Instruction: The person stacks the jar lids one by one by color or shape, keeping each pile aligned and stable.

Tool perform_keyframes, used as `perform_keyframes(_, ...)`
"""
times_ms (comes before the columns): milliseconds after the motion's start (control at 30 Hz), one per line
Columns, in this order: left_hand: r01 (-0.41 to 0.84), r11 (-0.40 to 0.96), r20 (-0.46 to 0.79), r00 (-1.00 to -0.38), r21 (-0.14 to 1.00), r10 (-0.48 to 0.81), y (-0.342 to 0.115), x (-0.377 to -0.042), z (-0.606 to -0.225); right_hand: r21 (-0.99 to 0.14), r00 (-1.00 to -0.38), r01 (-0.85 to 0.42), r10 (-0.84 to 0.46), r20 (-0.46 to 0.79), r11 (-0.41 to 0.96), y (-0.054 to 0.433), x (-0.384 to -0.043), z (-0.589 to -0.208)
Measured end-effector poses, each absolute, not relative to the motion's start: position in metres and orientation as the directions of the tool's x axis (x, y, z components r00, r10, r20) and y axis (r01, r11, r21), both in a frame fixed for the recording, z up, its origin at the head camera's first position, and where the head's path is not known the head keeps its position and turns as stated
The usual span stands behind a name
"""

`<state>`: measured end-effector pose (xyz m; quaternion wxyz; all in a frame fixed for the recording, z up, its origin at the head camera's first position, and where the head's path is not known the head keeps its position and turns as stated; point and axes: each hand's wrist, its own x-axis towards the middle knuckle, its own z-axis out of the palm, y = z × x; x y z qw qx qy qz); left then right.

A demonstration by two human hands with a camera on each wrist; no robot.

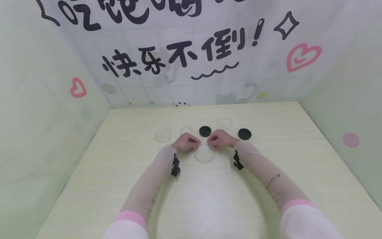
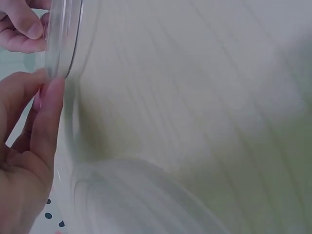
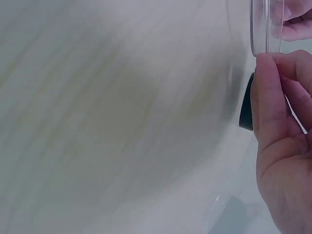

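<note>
Between both hands is a clear petri dish (image 1: 204, 157), shallow and round, its side wall seen nearly edge-on in the wrist views. My left hand (image 1: 186, 142) pinches one side of its rim between thumb and fingertips. Opposite it, the right hand (image 1: 222, 138) pinches the other side the same way. Thumbs and fingertips show close up on the wall of the dish (image 2: 73, 36) in the left wrist view. A black round lid-like disc (image 1: 205, 131) lies just beyond the gap between the hands.
On the pale wooden table (image 1: 206, 205), a clear dish (image 1: 163, 136) and a smaller clear disc (image 1: 186, 129) lie by the left hand. Behind the right hand is another clear disc (image 1: 224, 123), with a second black disc (image 1: 244, 134) to its right. Printed curtains stand around the table.
</note>
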<state>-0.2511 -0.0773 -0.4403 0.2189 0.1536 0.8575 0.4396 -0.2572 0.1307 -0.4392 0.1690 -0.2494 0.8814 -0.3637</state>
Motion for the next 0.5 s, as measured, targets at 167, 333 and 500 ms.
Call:
perform_keyframes(167,0.109,0.568,-0.221,-0.849,0.815,0.480,-0.084,-0.256,-0.434,-0.736,-0.815,-0.314,-0.568,-0.115,0.600,0.127,-0.261,-0.433)
perform_keyframes(333,0.076,0.569,-0.248,-0.847,0.819,0.469,-0.091,-0.261,-0.430,-0.739,-0.817,-0.308,-0.565,-0.117,0.599,0.120,-0.264,-0.429)
perform_keyframes(500,0.069,0.571,-0.256,-0.846,0.818,0.469,-0.098,-0.262,-0.422,-0.746,-0.814,-0.296,-0.566,-0.129,0.596,0.113,-0.267,-0.423)
